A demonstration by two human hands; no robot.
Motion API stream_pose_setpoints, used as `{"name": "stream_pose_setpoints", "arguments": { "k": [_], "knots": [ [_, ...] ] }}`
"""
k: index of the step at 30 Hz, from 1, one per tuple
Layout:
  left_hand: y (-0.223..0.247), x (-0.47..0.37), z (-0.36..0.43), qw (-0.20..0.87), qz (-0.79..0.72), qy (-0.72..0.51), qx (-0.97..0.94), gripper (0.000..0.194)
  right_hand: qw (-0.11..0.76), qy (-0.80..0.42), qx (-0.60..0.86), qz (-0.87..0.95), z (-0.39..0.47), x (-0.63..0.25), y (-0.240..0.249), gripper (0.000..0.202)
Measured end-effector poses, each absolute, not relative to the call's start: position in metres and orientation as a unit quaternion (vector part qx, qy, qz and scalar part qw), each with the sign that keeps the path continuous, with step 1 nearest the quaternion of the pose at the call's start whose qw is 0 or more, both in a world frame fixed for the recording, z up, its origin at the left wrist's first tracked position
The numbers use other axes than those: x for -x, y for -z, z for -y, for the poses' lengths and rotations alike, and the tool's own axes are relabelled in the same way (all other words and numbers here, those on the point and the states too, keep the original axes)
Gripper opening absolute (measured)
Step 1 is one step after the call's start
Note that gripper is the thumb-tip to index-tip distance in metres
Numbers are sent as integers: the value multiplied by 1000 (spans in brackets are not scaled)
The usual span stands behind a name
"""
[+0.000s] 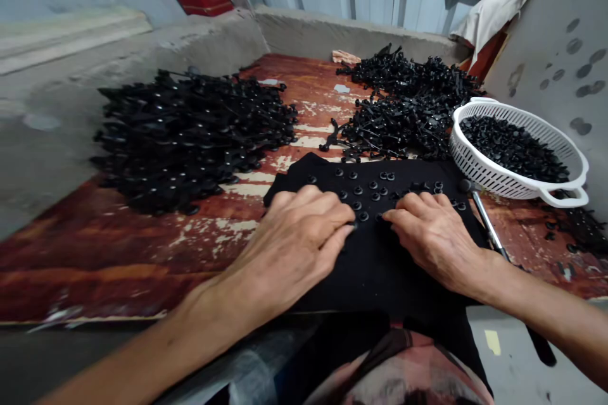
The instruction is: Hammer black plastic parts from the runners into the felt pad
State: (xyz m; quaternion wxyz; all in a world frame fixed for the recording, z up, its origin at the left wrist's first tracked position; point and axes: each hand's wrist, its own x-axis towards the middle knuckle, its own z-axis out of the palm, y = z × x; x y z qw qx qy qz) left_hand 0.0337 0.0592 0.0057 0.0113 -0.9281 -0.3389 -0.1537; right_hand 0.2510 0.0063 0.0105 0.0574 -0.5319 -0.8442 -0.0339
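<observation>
Small round black caps (pixel 358 190), each with a raised centre, lie scattered over a black cloth (pixel 351 278). My left hand (pixel 306 228) rests low over the cloth's left part, thumb and forefinger pinched on a small black cap (pixel 354 226). On the right part, my right hand (pixel 430 234) is closed, its fingertips on another small black cap (pixel 379 218). More small black parts sit just beyond the right knuckles. Both palms face down, so whatever lies beneath them is hidden.
A large heap of black parts (pixel 190 133) stands left, another heap (pixel 403 107) at the back. At right are a white basket (pixel 517 186) of small black pieces and a hammer-like tool (pixel 489 221), partly behind my right forearm. A low concrete ledge (pixel 342 31) borders the worn red-brown tabletop (pixel 209 234).
</observation>
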Motion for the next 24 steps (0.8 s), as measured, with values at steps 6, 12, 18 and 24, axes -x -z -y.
{"name": "stream_pose_setpoints", "arguments": {
  "k": [6,12,18,24],
  "knots": [
    [5,-2,-57,33,388,103,915,23,31,32,526,849,-20,-239,-10,19],
    [7,-8,-53,18,405,132,905,25,29,52,530,846,-19,-233,-6,19],
    [12,-5,-57,-7,403,134,905,26,35,49,499,864,-20,-214,-5,16],
    [10,-12,-45,31,390,201,898,23,48,47,505,860,-26,-214,-9,17]
  ]
}}
